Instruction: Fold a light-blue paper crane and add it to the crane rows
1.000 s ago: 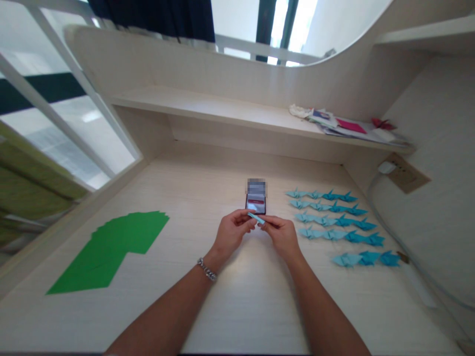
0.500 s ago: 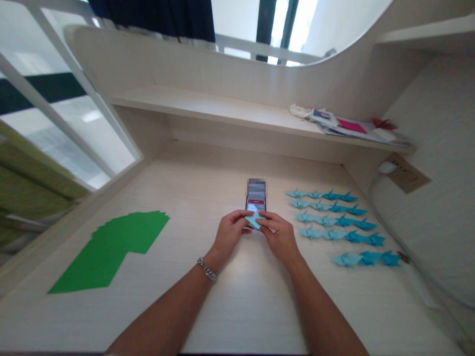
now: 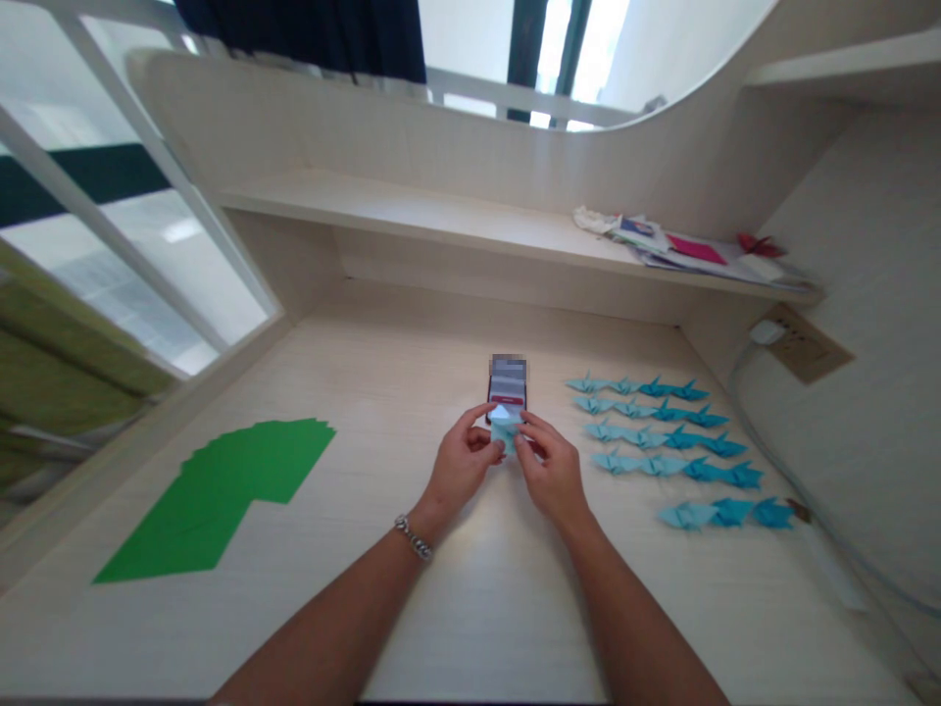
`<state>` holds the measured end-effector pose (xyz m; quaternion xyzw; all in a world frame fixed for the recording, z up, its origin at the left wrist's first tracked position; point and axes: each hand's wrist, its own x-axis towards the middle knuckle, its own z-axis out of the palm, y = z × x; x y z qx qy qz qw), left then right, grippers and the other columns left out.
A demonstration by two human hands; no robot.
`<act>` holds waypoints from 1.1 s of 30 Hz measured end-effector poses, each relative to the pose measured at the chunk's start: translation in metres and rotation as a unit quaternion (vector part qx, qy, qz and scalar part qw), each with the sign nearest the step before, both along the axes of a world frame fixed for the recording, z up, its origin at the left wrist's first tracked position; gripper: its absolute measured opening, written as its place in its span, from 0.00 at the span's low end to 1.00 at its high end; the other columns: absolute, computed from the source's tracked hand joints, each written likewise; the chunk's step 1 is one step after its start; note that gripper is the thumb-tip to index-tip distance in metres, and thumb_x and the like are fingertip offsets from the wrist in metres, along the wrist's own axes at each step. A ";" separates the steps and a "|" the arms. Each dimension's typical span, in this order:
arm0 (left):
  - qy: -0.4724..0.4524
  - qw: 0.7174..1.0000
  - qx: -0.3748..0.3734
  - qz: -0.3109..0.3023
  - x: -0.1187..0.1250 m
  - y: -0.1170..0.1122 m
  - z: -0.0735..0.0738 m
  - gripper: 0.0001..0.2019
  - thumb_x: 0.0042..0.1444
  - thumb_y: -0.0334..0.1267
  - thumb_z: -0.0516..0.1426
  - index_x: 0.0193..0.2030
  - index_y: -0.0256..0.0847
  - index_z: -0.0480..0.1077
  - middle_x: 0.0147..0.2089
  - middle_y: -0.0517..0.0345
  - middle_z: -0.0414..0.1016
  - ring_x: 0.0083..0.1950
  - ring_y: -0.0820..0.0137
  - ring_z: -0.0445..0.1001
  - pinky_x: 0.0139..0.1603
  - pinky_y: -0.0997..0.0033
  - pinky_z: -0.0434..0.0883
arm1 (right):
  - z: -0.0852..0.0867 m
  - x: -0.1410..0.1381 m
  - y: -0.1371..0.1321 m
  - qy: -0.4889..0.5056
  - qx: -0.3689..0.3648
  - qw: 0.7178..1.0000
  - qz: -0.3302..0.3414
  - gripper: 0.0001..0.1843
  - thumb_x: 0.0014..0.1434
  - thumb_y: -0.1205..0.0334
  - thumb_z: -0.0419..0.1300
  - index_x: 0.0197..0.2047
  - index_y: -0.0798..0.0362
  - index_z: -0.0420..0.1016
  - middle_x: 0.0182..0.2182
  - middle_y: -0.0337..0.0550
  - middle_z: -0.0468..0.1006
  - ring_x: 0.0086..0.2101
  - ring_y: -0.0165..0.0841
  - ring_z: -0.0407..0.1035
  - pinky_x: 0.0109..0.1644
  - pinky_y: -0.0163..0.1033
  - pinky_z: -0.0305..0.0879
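Between my two hands is a small piece of light-blue folded origami paper point(image 3: 504, 428), held up over the desk in front of a phone point(image 3: 508, 377). My left hand point(image 3: 463, 453) pinches its left side, thumb at the lower edge and index finger near the top. On the opposite side, my right hand point(image 3: 548, 459) grips the paper between thumb and fingers. The paper covers the lower part of the lit phone screen. Rows of folded blue paper cranes point(image 3: 666, 438) stand to the right of my right hand, shading from pale to deeper blue.
Fanned green paper sheets point(image 3: 221, 495) lie on the desk at the left. A shelf point(image 3: 441, 211) crosses the back, with papers point(image 3: 683, 247) on its right end. At the right wall, a cable point(image 3: 771, 451) runs from a socket plate point(image 3: 803, 343).
The blue paper has been turned and tilted up, so its shape looks taller and squarer. My fingers have shifted on it, the left index finger rising towards its top.
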<state>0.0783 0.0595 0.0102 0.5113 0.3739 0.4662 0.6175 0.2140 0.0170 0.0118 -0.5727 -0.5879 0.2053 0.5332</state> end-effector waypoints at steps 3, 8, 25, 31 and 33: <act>0.010 1.000 0.019 -0.002 -0.002 0.002 -0.002 0.19 0.44 0.37 0.62 0.46 0.38 0.72 0.33 0.56 0.76 0.33 0.70 0.74 0.35 0.70 0.74 | 0.005 0.000 -0.002 0.012 0.003 0.999 0.032 0.12 0.55 0.60 0.58 0.41 0.49 0.79 0.51 0.48 0.72 0.50 0.40 0.68 0.52 0.43 0.67; 0.051 0.997 0.066 -0.008 -0.005 0.005 -0.003 0.09 0.43 0.32 0.62 0.34 0.37 0.76 0.37 0.52 0.78 0.36 0.68 0.75 0.38 0.70 0.72 | 0.005 0.006 0.003 0.148 -0.043 0.984 0.087 0.14 0.56 0.54 0.57 0.40 0.51 0.79 0.45 0.48 0.76 0.45 0.39 0.71 0.50 0.44 0.67; 0.085 0.991 0.104 -0.026 -0.005 0.000 -0.004 0.07 0.45 0.31 0.60 0.34 0.38 0.76 0.33 0.54 0.78 0.36 0.67 0.76 0.38 0.70 0.72 | 0.002 0.020 0.006 0.401 -0.238 0.872 0.148 0.17 0.43 0.55 0.69 0.36 0.53 0.79 0.31 0.43 0.78 0.29 0.29 0.70 0.34 0.34 0.67; 0.074 0.990 0.121 -0.002 -0.002 -0.001 -0.005 0.07 0.47 0.31 0.59 0.35 0.38 0.75 0.42 0.51 0.77 0.42 0.66 0.75 0.43 0.68 0.71 | 0.001 0.016 0.007 0.402 -0.231 0.877 0.127 0.16 0.43 0.53 0.69 0.33 0.54 0.78 0.27 0.41 0.77 0.27 0.28 0.69 0.30 0.32 0.66; 0.074 0.989 0.126 0.013 -0.002 -0.002 -0.005 0.07 0.49 0.33 0.58 0.36 0.37 0.75 0.43 0.51 0.77 0.42 0.67 0.74 0.42 0.69 0.71 | -0.001 0.013 0.007 0.405 -0.227 0.877 0.121 0.15 0.43 0.53 0.69 0.32 0.54 0.78 0.26 0.40 0.76 0.26 0.27 0.68 0.29 0.31 0.65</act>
